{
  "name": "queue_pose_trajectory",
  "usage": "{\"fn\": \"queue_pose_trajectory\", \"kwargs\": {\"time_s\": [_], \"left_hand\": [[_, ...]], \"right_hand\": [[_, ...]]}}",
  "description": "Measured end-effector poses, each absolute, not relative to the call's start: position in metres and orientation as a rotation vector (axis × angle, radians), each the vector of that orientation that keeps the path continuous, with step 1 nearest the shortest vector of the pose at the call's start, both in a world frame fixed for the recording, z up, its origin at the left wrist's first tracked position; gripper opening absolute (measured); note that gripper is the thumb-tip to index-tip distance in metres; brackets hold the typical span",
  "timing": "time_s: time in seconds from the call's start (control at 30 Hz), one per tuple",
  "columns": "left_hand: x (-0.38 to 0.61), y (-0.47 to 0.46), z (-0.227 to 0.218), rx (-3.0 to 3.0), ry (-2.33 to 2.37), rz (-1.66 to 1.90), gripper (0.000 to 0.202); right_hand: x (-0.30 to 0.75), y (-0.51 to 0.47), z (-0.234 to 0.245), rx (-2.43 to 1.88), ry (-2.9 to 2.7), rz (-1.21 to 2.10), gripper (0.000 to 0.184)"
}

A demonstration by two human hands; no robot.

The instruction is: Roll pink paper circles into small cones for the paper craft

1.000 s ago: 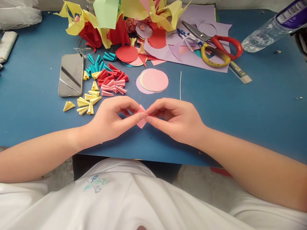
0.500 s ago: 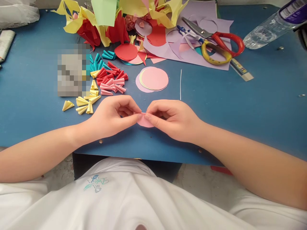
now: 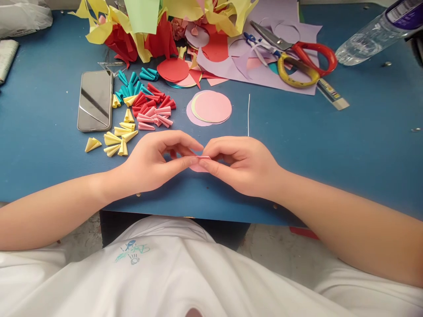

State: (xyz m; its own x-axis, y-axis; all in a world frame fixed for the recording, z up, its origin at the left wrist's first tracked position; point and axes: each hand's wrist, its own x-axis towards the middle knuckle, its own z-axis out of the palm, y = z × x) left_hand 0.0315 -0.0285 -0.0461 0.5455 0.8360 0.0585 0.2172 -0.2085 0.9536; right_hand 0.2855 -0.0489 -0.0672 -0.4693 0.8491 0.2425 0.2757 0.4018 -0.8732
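My left hand [image 3: 155, 159] and my right hand [image 3: 243, 164] meet over the near part of the blue table [image 3: 330, 145], both pinching a small pink paper piece [image 3: 200, 163] between thumb and fingers. The paper is folded nearly flat and mostly hidden by my fingertips. Just beyond my hands lies a stack of paper circles [image 3: 210, 108] with a pink one on top. To the left are small rolled paper cones: pink [image 3: 153, 119], red [image 3: 153, 97], teal [image 3: 134, 83] and yellow [image 3: 117, 141].
A phone [image 3: 95, 100] lies face up at the left. Scissors with red and yellow handles [image 3: 299, 59] rest on lilac paper at the back. A heap of coloured paper scraps [image 3: 158, 26] fills the back. A plastic bottle [image 3: 373, 35] lies at the far right, a thin white stick [image 3: 248, 114] mid-table.
The pink paper stood up between my fingers a second ago; it is now pressed down into a flatter fold. Both hands stayed in place.
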Motion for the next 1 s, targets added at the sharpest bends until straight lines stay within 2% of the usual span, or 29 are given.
{"fn": "queue_pose_trajectory", "kwargs": {"time_s": [0.13,0.27,0.47,0.6,0.7,0.87,1.0], "left_hand": [[0.029,-0.026,-0.052,1.929,0.840,0.761,0.035],[0.029,-0.026,-0.051,2.037,0.924,0.720,0.022],[0.032,-0.027,-0.047,2.067,0.969,0.720,0.020],[0.034,-0.026,-0.048,2.163,0.872,0.726,0.010],[0.036,-0.026,-0.048,2.190,0.838,0.781,0.017],[0.036,-0.027,-0.050,2.233,0.777,0.838,0.015],[0.035,-0.025,-0.051,2.254,0.776,0.792,0.018]], "right_hand": [[0.286,-0.047,-0.070,-0.968,-1.989,0.800,0.024],[0.287,-0.046,-0.074,-0.945,-2.030,0.746,0.022],[0.289,-0.042,-0.078,-0.923,-2.059,0.687,0.022],[0.291,-0.041,-0.081,-0.874,-2.138,0.546,0.023],[0.290,-0.042,-0.083,-0.818,-2.208,0.412,0.022],[0.289,-0.042,-0.087,-0.745,-2.303,0.296,0.019],[0.288,-0.043,-0.087,-0.782,-2.343,0.221,0.026]]}}
